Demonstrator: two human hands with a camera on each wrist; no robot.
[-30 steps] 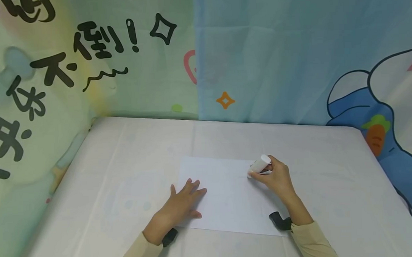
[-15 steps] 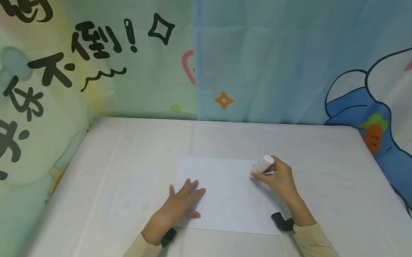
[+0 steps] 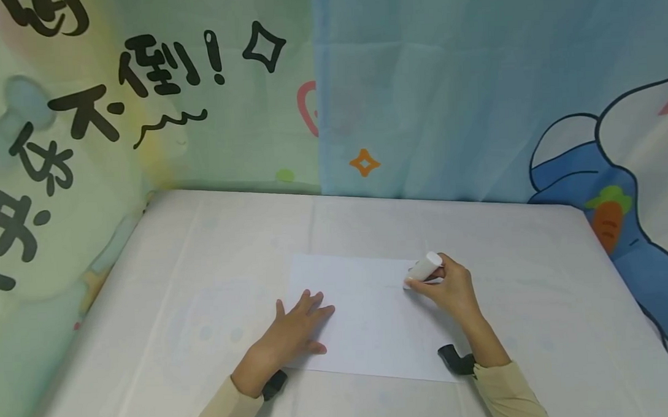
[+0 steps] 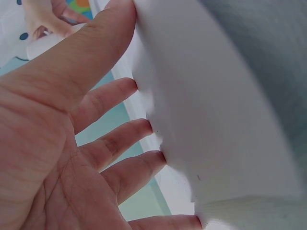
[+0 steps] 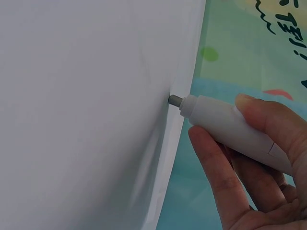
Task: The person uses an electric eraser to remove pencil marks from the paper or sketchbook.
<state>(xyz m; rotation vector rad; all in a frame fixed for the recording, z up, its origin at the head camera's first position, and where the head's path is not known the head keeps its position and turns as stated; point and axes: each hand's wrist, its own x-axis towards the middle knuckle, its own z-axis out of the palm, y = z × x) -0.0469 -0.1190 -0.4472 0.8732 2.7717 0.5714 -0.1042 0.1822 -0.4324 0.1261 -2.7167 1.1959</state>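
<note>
A sheet of white paper (image 3: 366, 330) lies on the white-covered table. My left hand (image 3: 296, 329) rests on its left part, fingers spread, and in the left wrist view the fingertips (image 4: 158, 158) touch the sheet. With thumb and fingers my right hand (image 3: 453, 293) grips a thick white electric eraser (image 3: 424, 268) near the paper's far right corner. The right wrist view shows the stepped nose of the eraser and its grey tip (image 5: 176, 100), which meets the paper surface. The eraser's rear end is partly hidden by the hand in that view.
The white cloth (image 3: 203, 250) covers the whole table. Behind it hangs a blue backdrop (image 3: 446, 106), and a green one (image 3: 227, 157) with black lettering stands at the left. A black wrist mount (image 3: 455, 359) overlaps the paper's near right corner.
The right hand and eraser have moved slightly right, then a little back left, near the same spot of the paper. The left hand keeps its place on the sheet.
</note>
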